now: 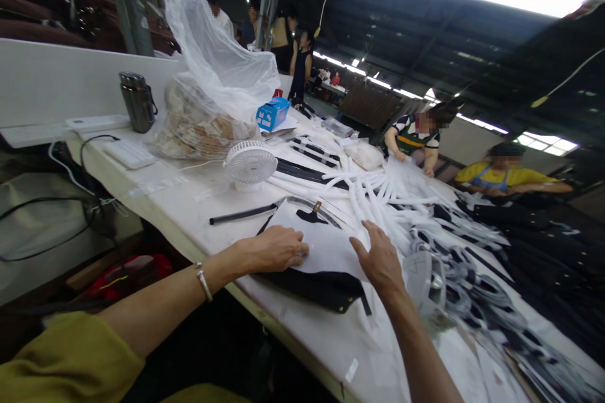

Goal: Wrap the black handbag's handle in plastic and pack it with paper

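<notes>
Counted: one small white fan (250,164), centre; one dark flask (137,102), upper left; one blue box (273,114), upper centre; two hands. One white sheet (331,252) lies at the centre of the frame, over one black article (312,288). The sheet is smooth and plain; the article shows at least two brass-coloured studs (350,298). Left hand (280,248): fingers curled on the sheet, grip cannot be determined. Right hand (382,259): fingers spread, gripping nothing, at the sheet's right edge.
</notes>
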Demonstrator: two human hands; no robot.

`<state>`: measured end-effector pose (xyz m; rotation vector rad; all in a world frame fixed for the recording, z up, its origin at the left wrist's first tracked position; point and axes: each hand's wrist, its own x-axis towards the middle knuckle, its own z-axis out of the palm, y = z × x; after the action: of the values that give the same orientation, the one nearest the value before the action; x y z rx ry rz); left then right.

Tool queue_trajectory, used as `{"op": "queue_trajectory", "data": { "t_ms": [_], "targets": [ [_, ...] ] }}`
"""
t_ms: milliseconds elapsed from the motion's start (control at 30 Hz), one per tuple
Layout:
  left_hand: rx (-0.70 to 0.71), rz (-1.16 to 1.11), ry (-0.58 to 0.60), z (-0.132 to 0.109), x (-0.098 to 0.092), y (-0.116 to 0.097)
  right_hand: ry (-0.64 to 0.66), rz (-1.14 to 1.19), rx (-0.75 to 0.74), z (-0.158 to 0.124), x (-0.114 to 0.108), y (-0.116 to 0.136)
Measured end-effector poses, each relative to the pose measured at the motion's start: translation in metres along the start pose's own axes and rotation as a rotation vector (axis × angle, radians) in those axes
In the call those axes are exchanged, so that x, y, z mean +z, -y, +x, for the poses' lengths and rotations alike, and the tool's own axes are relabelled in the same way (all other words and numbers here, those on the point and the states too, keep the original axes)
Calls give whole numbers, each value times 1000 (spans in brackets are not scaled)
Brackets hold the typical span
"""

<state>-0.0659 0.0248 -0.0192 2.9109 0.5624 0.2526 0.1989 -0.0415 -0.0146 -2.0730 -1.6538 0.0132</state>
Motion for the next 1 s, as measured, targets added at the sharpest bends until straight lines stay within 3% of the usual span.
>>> {"op": "queue_trajectory", "data": {
  "t_ms": [67,133,200,300,500,633,733,833,933,1000],
  "targets": [
    [7,43,-26,0,4,-1,98,147,-226,-6,-3,24],
    [1,75,-53,-1,8,-1,308,218,-343,-18,5,42],
    [-14,101,-75,-5,13,1,507,170,-352,-32,18,51],
    [-48,106,-123,-19,24,7,630,14,-309,-49,35,55],
    [-334,76,-362,-56,53,22,670,-178,-212,-54,37,72],
    [-522,113,-404,-55,44,11,667,-230,-177,-54,39,82],
    [-407,164,-438,-37,27,-9,640,-270,-171,-55,45,86],
    [-154,76,-304,-21,25,-21,613,-278,-187,-56,51,87],
    [-144,2,-168,-17,40,-19,569,-242,-213,-59,57,80],
    [-170,19,-151,-21,50,-16,520,-209,-237,-61,59,73]
  ]
}}
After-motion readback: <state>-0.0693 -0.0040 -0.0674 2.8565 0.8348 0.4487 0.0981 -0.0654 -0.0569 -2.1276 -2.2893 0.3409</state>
